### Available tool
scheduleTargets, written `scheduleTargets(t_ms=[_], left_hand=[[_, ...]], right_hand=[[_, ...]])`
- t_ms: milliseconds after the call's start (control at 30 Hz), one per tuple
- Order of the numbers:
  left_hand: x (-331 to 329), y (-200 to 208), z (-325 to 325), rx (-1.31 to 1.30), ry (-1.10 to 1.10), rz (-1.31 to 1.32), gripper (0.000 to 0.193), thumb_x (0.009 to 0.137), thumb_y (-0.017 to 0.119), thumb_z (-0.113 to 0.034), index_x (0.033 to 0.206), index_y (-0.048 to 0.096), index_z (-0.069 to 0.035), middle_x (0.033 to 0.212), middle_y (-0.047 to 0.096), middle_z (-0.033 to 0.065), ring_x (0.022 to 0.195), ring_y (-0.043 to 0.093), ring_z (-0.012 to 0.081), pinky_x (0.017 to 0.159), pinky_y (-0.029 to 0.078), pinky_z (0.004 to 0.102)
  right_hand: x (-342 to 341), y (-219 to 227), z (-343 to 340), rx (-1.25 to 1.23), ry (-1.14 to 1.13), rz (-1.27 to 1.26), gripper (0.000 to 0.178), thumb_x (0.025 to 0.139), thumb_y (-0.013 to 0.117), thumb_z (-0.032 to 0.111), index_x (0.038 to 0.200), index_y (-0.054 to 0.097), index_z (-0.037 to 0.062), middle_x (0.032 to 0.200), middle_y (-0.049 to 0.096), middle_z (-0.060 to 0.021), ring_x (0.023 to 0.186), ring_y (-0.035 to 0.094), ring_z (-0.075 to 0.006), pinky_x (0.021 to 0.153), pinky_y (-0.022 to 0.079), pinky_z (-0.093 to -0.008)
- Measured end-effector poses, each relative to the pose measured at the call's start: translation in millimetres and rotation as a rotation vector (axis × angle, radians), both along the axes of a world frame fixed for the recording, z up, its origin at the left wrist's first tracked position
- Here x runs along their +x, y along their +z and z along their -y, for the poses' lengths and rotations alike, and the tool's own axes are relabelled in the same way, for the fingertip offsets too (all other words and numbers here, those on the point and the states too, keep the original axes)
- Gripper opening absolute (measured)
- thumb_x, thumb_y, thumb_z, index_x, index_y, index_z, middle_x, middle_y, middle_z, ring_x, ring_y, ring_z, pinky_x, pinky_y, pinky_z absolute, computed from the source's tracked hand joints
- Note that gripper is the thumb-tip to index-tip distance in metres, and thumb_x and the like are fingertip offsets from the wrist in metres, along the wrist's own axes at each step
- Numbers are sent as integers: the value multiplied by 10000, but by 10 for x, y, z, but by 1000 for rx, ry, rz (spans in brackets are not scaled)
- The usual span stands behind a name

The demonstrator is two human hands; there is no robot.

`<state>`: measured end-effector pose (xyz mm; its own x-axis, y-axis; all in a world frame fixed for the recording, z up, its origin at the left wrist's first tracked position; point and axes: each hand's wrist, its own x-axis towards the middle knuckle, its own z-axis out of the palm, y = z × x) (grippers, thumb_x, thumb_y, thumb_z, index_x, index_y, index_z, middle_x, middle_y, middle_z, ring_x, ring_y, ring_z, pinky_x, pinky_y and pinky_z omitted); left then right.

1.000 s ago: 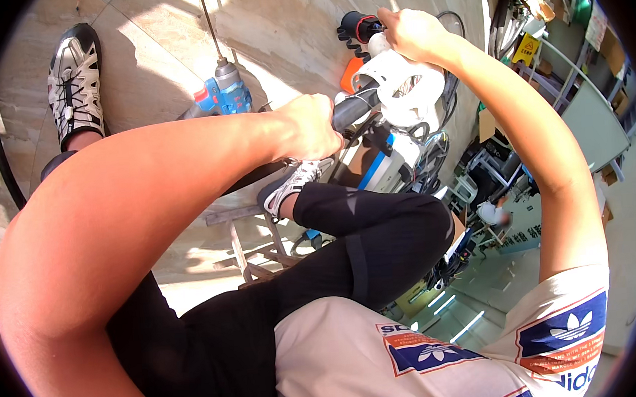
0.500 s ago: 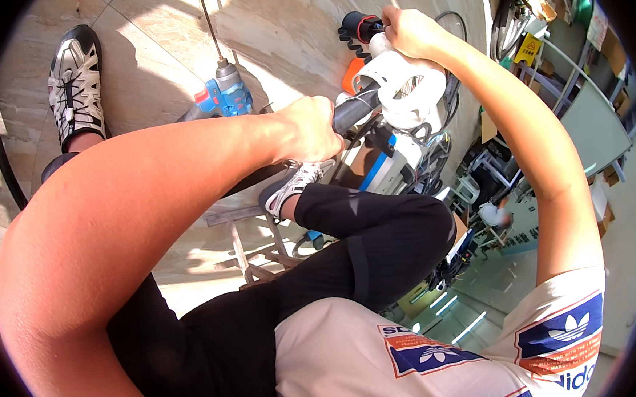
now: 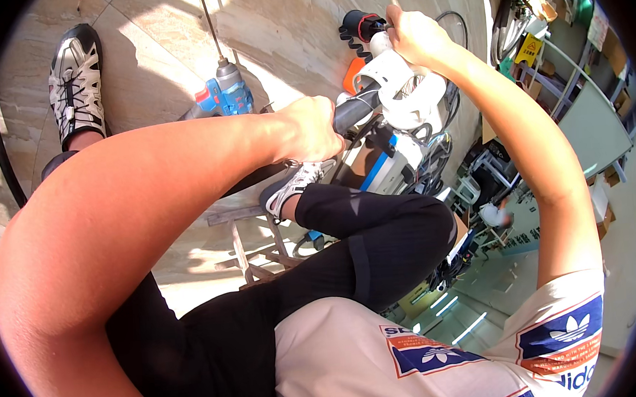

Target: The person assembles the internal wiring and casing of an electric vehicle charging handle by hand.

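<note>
The dark handlebar grip [image 3: 353, 113] sits near the middle of the view, just above the person's raised knee, and the left hand [image 3: 310, 130] is closed round it in a fist, knuckles turned up toward the camera. From that grip the bar runs up and to the right into a white, rounded housing [image 3: 406, 91] with a mesh-like face, and the right hand [image 3: 410, 36] is wrapped over the top end of this housing, fingers curled shut on it beside a black grip with a red ring [image 3: 360, 25] (a short black coiled cable hangs just under that ring). An orange part [image 3: 354, 72] shows between the two hands, partly hidden by the bar. Below the housing, a white and blue frame part [image 3: 385, 169] drops toward the person's grey and white shoe [image 3: 295, 185], which rests on a metal rack [image 3: 255, 246] over the pale tiled floor [image 3: 164, 62]. The black-clad leg [image 3: 365, 246] is bent across the centre. On the floor beyond the left forearm lies a blue and red power drill [image 3: 224, 95], its long bit pointing to the upper edge. The other shoe [image 3: 74, 79] stands well apart at the upper left. At the right edge, shelves [image 3: 581, 102] with boxes curve along the rim.
</note>
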<state>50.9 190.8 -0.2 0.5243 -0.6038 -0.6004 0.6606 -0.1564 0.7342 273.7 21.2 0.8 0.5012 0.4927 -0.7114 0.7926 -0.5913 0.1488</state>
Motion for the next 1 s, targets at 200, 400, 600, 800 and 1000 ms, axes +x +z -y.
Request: scheduleTargets(t_ms=[200,400,600,800,1000], left_hand=[[12,4,13,7,-24,6,328,826,634,-187,1039,617,62,824,665,203,722,672,278,657,536,403],[20,22,-16,-15,-22,-7,329,830,630,-191,1038,619,63,834,669,211,735,676,284,666,536,407],[-9,-12,24,-2,-10,15,325,829,630,-187,1027,619,71,817,671,209,701,674,278,638,536,403],[6,-8,16,-11,-22,-1,331,826,634,-189,1025,619,75,801,672,205,702,676,276,637,535,402],[-17,-17,21,-12,-8,13,335,826,636,-195,1029,621,71,824,673,212,735,679,282,661,536,404]], right_hand=[[2,-8,65,87,28,-29,170,873,556,121,986,564,-5,805,648,-271,817,645,-463,752,504,-531],[24,22,47,115,70,-77,139,872,562,103,959,554,-6,770,638,-263,801,642,-462,737,504,-528],[15,6,61,127,61,-65,142,880,559,113,949,551,-10,767,639,-263,795,643,-462,736,509,-521],[2,19,14,31,7,-35,220,897,521,141,1011,554,-44,865,669,-291,880,659,-466,815,512,-539],[-22,16,8,2,-60,-33,242,921,515,176,1048,547,-28,883,667,-294,884,652,-472,821,508,-530]])
